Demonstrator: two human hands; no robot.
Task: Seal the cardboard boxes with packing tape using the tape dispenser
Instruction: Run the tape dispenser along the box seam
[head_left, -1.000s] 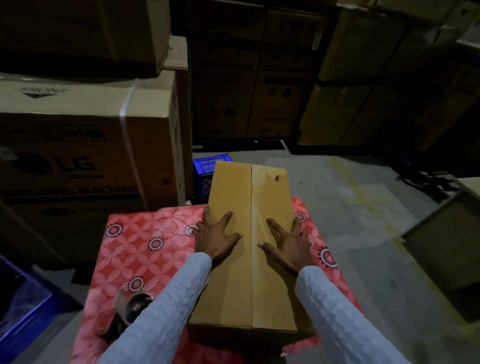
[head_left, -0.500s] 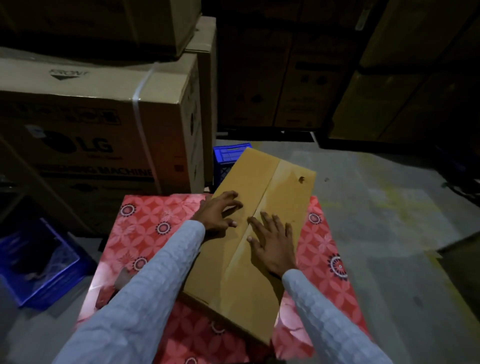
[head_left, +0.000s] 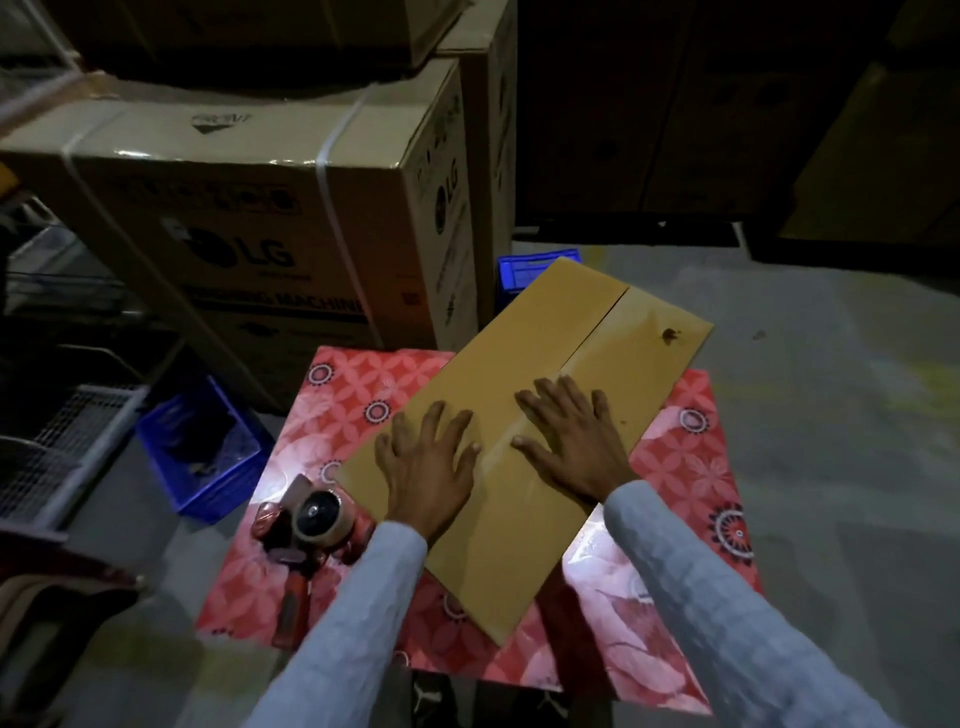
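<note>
A long tan cardboard box (head_left: 524, 545) lies diagonally on a table with a red patterned cloth (head_left: 343, 395). Its two top flaps meet in a seam down the middle. My left hand (head_left: 428, 462) presses flat on the left flap with fingers spread. My right hand (head_left: 569, 436) presses flat on the right flap, its fingertips at the seam. A red tape dispenser (head_left: 306, 525) with a tape roll lies on the cloth just left of my left forearm, untouched.
A large strapped LG carton (head_left: 249, 218) stands behind the table at left, more dark cartons behind. A blue crate (head_left: 205, 457) sits on the floor left of the table, another blue crate (head_left: 524, 270) behind the box. Grey concrete floor (head_left: 831, 415) lies to the right.
The box has been turned clockwise from straight to diagonal under my hands. My left hand went from gripping the box's edge to lying flat on the flap. The dispenser came into view.
</note>
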